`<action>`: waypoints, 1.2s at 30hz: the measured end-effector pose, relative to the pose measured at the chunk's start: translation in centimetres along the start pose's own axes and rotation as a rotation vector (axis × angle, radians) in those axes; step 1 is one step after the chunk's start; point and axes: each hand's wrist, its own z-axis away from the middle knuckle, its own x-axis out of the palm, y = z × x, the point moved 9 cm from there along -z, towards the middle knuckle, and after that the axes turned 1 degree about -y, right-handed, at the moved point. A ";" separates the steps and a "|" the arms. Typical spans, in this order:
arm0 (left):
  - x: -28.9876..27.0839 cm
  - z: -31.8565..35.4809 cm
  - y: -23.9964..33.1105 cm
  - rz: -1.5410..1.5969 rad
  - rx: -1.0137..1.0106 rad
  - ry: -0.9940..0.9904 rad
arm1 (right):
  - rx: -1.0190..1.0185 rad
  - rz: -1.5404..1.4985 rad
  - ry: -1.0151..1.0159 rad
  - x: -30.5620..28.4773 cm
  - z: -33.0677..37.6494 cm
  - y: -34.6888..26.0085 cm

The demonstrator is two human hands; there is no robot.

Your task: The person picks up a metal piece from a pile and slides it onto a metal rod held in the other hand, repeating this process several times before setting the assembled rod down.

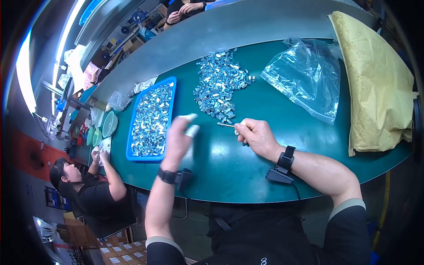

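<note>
My right hand [258, 136] is closed in a pinch around a thin, tan stick [226, 125], whose tip points left, just below a loose pile of small metal parts [216, 86]. A bit of white shows at its fingertips. My left hand [176, 138], slightly blurred, hovers between the pile and the right edge of a blue tray [128, 148]. White covers sit on two of its fingertips, which are apart with nothing visible between them. Many small, shiny metal parts [151, 119] fill the tray; their exact kind is too small to make out.
On the green table [229, 172] lies a clear plastic bag [304, 75], right of the pile. A large yellow sack [375, 88] stands at the right end. Green bowls [110, 124] sit at the left, near a seated co-worker [99, 185]. A grey partition [265, 28] runs behind.
</note>
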 end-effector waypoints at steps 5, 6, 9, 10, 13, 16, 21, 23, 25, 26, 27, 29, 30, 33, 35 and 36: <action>5.2 -1.0 4.7 -0.124 0.010 -0.155 | -0.057 -0.018 0.091 -1.0 -0.1 0.1; 5.4 -1.0 4.5 -0.173 -0.009 -0.167 | -0.056 -0.016 0.092 -1.0 -0.1 0.0; 5.6 -0.5 3.2 0.012 -0.045 -0.145 | -0.028 0.118 0.016 -0.6 0.3 0.0; 5.6 -0.3 2.9 0.104 -0.064 -0.134 | -0.025 0.120 0.015 -0.6 0.4 -0.2; 6.0 0.8 1.7 0.275 -0.177 -0.123 | 0.004 0.165 0.003 -0.6 0.5 -0.4; 6.1 1.5 1.3 0.396 -0.246 -0.113 | 0.024 0.206 -0.013 -0.5 0.5 -0.6; 6.2 1.7 1.3 0.502 -0.243 -0.127 | 0.034 0.213 -0.018 -0.4 0.1 -0.4; 6.1 1.7 1.3 0.524 -0.249 -0.124 | 0.005 0.217 -0.011 -0.2 0.1 -0.6; 6.0 1.5 2.1 0.508 -0.202 -0.169 | -0.057 0.212 0.026 -0.1 0.3 -1.0; 6.1 1.4 2.4 0.502 -0.176 -0.191 | -0.059 0.217 0.006 0.1 0.3 -0.8; 6.0 1.4 2.1 0.502 -0.188 -0.173 | -0.058 0.206 0.016 -0.1 0.3 -0.5; 5.5 1.2 2.9 0.472 -0.068 -0.158 | -0.057 0.181 0.037 -0.3 0.4 -0.3; 5.3 1.3 3.3 0.454 -0.008 -0.152 | -0.061 0.184 0.017 -0.2 0.4 -0.4; 5.2 1.7 3.1 0.431 0.037 -0.140 | 0.024 0.253 -0.058 0.4 0.3 -0.3; 5.4 1.7 3.4 0.424 0.066 -0.133 | 0.036 0.258 -0.062 0.3 0.3 -0.2; 5.5 1.8 3.5 0.440 0.067 -0.145 | 0.051 0.255 -0.055 0.1 0.3 -0.1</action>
